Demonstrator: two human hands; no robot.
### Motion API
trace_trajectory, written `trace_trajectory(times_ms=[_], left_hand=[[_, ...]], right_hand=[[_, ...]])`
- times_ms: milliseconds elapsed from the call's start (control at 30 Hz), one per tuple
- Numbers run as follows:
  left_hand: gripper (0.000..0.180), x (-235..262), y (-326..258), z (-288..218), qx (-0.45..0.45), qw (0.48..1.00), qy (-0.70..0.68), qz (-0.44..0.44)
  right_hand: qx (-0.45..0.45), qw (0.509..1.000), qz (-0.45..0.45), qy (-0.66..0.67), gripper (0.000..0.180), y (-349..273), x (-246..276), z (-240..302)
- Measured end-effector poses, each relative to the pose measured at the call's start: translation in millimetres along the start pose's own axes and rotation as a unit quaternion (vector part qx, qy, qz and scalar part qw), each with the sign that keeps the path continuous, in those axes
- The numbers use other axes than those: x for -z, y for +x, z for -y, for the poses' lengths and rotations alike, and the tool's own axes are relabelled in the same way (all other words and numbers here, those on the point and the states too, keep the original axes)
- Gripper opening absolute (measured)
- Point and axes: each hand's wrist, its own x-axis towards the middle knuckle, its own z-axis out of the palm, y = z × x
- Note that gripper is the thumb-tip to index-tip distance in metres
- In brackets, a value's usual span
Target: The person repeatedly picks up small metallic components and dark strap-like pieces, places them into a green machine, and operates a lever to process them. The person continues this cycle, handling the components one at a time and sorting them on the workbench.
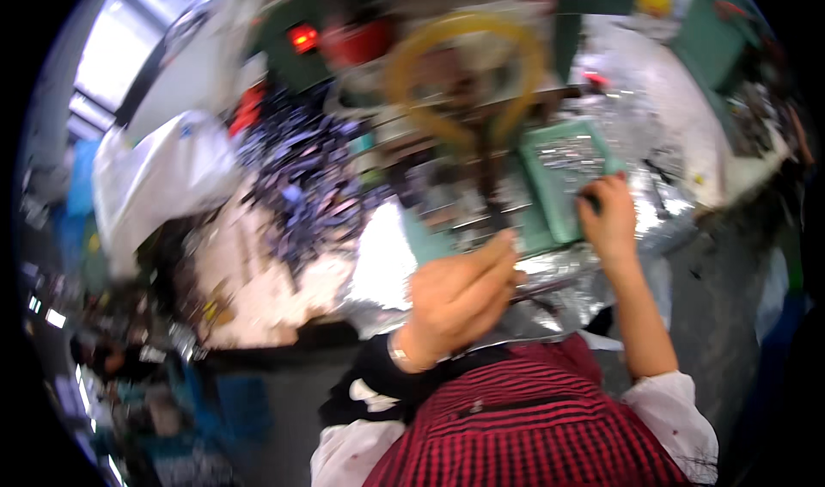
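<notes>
In the middle of the frame, the left hand (460, 294) reaches up from below, its back toward the camera and its fingers bent forward, the fingertips near the lower end of a dark upright rod (487, 177). Above that rod, in the upper middle, stands a blurred yellow ring (400, 74). The right hand (610, 220), right of centre, lies at the right side of a green tray (560, 222), its fingers curled and a small dark spot showing by the thumb. Motion blur smears both hands, so I cannot tell whether either grip pinches a piece or is merely bent around nothing.

The tray sits slightly tilted in the picture, just right of centre, and carries many small shiny pieces (570, 156) in its upper part. Silver sheeting (666, 203) spreads on the right of the table (245, 294) and shows again below the tray. Left of centre, a loose heap of dark strips (301, 169) covers much of the table, with a white bag (159, 186) farther left. A red lit display (302, 37) glows in the upper left, near a red container (361, 42). A red-and-black apron (516, 427) fills the bottom middle, between white sleeves.
</notes>
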Motion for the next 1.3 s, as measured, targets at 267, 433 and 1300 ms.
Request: trace_trajectory(times_ms=[267, 433, 1300], left_hand=[[0.013, 85.4, -81.5, 36.0, 0.270, 0.927, 0.256, -0.045], [0.011, 113.9, -162.8, 116.2, 0.421, 0.860, 0.284, 0.052], [0.017, 170.7, -148.7, 187.3, 0.637, 0.753, -0.133, -0.095]], right_hand=[[-0.141, 0.955, -0.058, 0.256, 0.011, -21.6, 2.7, 13.9], [-0.160, 0.920, -0.018, 0.357, 0.016, 17.8, -7.9, 46.1], [-0.105, 0.852, -0.003, 0.513, 0.045, 37.3, 11.7, 130.8]])
